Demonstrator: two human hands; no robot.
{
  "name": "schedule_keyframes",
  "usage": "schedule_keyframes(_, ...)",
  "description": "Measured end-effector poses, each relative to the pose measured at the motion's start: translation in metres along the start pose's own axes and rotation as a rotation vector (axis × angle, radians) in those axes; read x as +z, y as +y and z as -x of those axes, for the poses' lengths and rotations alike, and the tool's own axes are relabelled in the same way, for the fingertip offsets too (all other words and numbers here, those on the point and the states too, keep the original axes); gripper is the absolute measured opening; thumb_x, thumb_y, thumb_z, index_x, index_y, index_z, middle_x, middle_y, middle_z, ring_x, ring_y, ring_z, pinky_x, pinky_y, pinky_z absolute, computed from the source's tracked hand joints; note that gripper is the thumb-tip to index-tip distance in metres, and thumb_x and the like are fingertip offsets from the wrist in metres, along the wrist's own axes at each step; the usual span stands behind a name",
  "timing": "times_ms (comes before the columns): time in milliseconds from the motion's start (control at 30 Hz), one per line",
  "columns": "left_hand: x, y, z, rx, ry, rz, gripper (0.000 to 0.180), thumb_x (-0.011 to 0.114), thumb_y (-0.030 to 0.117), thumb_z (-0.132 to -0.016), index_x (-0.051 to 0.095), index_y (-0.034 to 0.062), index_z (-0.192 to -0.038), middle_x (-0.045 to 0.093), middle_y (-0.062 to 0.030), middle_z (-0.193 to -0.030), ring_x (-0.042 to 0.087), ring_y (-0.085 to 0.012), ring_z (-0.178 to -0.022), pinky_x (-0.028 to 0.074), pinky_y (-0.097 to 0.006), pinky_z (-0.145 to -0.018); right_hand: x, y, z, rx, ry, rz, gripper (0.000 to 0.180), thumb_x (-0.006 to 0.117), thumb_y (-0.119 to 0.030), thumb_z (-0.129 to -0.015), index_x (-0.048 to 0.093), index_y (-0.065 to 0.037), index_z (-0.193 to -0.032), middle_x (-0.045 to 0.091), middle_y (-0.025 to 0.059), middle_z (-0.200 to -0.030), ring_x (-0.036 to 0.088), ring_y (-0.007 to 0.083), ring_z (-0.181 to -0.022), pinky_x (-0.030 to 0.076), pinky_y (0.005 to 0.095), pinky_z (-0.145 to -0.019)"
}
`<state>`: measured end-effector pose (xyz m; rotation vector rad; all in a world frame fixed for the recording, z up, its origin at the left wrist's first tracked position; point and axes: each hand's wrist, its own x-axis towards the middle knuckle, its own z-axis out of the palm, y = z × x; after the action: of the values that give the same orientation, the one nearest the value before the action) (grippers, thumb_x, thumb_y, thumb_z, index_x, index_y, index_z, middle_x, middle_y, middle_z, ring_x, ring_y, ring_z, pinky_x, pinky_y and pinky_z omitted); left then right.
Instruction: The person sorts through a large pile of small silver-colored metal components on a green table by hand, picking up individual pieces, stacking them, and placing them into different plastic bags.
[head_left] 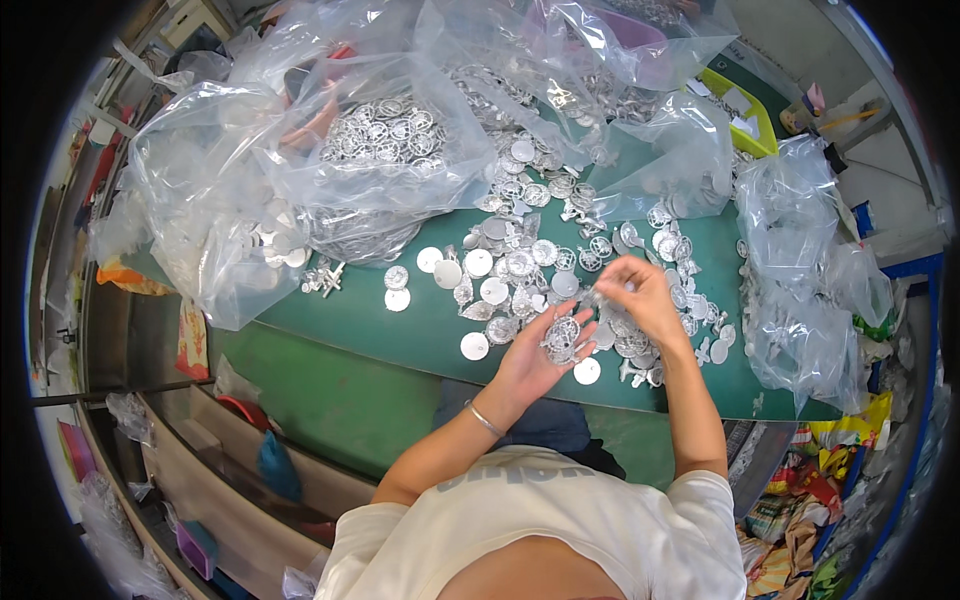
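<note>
My left hand (535, 362) is turned palm up near the table's front edge. On its fingers rests a round silver openwork pendant (562, 338), held in the half-curled hand. Just right of it, my right hand (645, 300) is closed in a pinch over the pile, its fingertips meeting by some small shiny piece that I cannot make out. Around both hands lie loose silver metal pieces (520, 262): plain discs, openwork rounds and leaf-like shapes. A plain disc (588, 371) lies just below my hands.
A large clear plastic bag (210, 200) with many openwork rounds (385, 130) covers the left back. Another clear bag (800, 270) hangs over the right edge of the green table (340, 325). A yellow-green basket (755, 115) stands at the back right. Bagged goods (800, 480) lie below right.
</note>
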<state>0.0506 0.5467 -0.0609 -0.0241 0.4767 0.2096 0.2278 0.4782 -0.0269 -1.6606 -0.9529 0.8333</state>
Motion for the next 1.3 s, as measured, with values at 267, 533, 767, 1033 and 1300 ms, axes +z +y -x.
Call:
schedule_keyframes(267, 0.026, 0.019, -0.019, 0.319, 0.078, -0.99, 0.014, 0.06, 0.01, -0.083, 0.063, 0.004, -0.095, 0.062, -0.0064, -0.083, 0.058, -0.0143, -0.074, 0.046, -0.027, -0.059, -0.008, 0.024, -0.032, -0.416, 0.072, 0.977, 0.032, 0.068, -0.012, -0.07, 0.06, -0.001, -0.099, 0.059, 0.0091, -0.101, 0.048, 0.0276, -0.102, 0.032, 0.0422, -0.093)
schedule_keyframes(533, 0.034, 0.096, -0.048, 0.927, 0.274, -2.31, 0.019, 0.063, 0.006, -0.073, 0.067, 0.0097, -0.092, 0.059, -0.0121, -0.084, 0.06, -0.0329, -0.08, 0.048, -0.041, -0.068, -0.014, 0.039, -0.045, -0.639, 0.033, 1.08, 0.022, 0.067, -0.013, -0.069, 0.061, -0.004, -0.088, 0.056, 0.0071, -0.087, 0.049, 0.0236, -0.097, 0.03, 0.0465, -0.095)
schedule_keyframes(767, 0.039, 0.117, -0.077, 0.937, 0.469, -2.39, 0.025, 0.073, 0.02, -0.066, 0.068, 0.008, -0.087, 0.061, -0.0114, -0.082, 0.061, -0.031, -0.076, 0.048, -0.039, -0.064, -0.019, 0.03, -0.05, -0.626, 0.01, 1.135, 0.016, 0.06, -0.007, -0.075, 0.061, -0.002, -0.09, 0.057, 0.0087, -0.082, 0.052, 0.0235, -0.088, 0.033, 0.0432, -0.091)
schedule_keyframes(1033, 0.027, 0.123, -0.068, 1.111, 0.479, -2.178, 0.016, 0.069, 0.014, -0.071, 0.068, 0.0062, -0.084, 0.063, -0.0103, -0.083, 0.062, -0.0266, -0.073, 0.048, -0.037, -0.064, 0.001, 0.031, -0.047, -0.353, 0.001, 0.859, 0.027, 0.066, -0.007, -0.069, 0.059, -0.005, -0.095, 0.054, 0.0121, -0.086, 0.051, 0.0291, -0.086, 0.038, 0.0374, -0.076)
schedule_keyframes(1300, 0.005, 0.09, 0.018, 0.172, 0.128, -0.292, 0.033, 0.057, 0.011, -0.087, 0.048, 0.0012, -0.117, 0.057, -0.0124, -0.102, 0.058, -0.0173, -0.083, 0.047, -0.023, -0.059, 0.007, 0.015, -0.03, -0.076, 0.087, 0.523, 0.028, 0.066, -0.005, -0.074, 0.054, -0.003, -0.099, 0.06, 0.009, -0.082, 0.056, 0.0245, -0.076, 0.043, 0.0317, -0.068)
